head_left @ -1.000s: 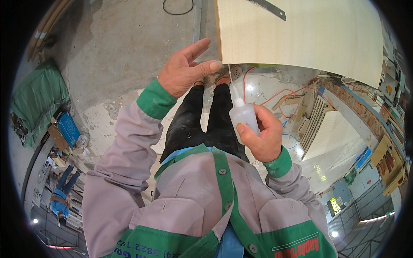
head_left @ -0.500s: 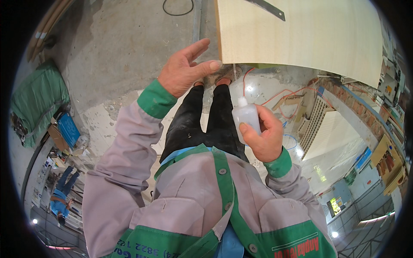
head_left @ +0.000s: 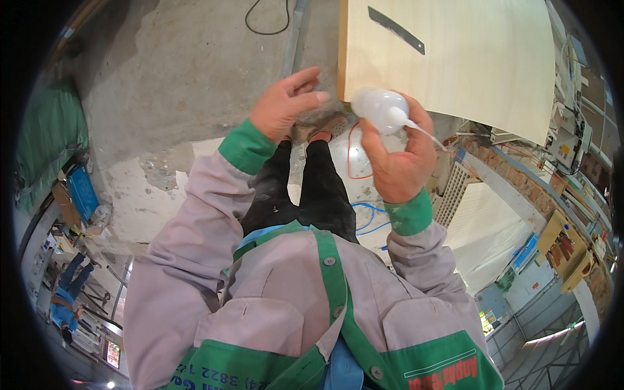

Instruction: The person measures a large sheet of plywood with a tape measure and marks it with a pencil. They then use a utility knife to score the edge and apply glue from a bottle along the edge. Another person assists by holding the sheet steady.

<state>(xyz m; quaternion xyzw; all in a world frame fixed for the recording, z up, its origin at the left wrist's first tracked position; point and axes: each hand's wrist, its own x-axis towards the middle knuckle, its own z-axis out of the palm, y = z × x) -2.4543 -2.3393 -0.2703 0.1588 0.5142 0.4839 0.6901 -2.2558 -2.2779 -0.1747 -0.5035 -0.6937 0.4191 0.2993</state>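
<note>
My right hand [head_left: 404, 156] grips a white squeeze bottle [head_left: 380, 109] with a long thin nozzle. The bottle is tilted over the near corner of a pale wooden board [head_left: 455, 65], and its nozzle points away to the right and toward me. Whether the bottle touches the board I cannot tell. My left hand [head_left: 286, 104] hovers left of the board's edge, holding nothing, with its fingers loosely stretched and apart. A dark flat metal strip [head_left: 398, 30], like a ruler or blade, lies on the board farther off.
Orange cord [head_left: 351, 156] and blue hose [head_left: 370, 218] lie on the floor near my legs. A black cable loop [head_left: 268, 31] is on the concrete at the far left. A green-covered pile [head_left: 52, 143] and a blue box [head_left: 81, 195] stand left. Another person [head_left: 65, 299] is in the background.
My right hand has lifted the bottle up and away from me to the board's corner and tipped it, so the nozzle now points right. My left hand has barely moved.
</note>
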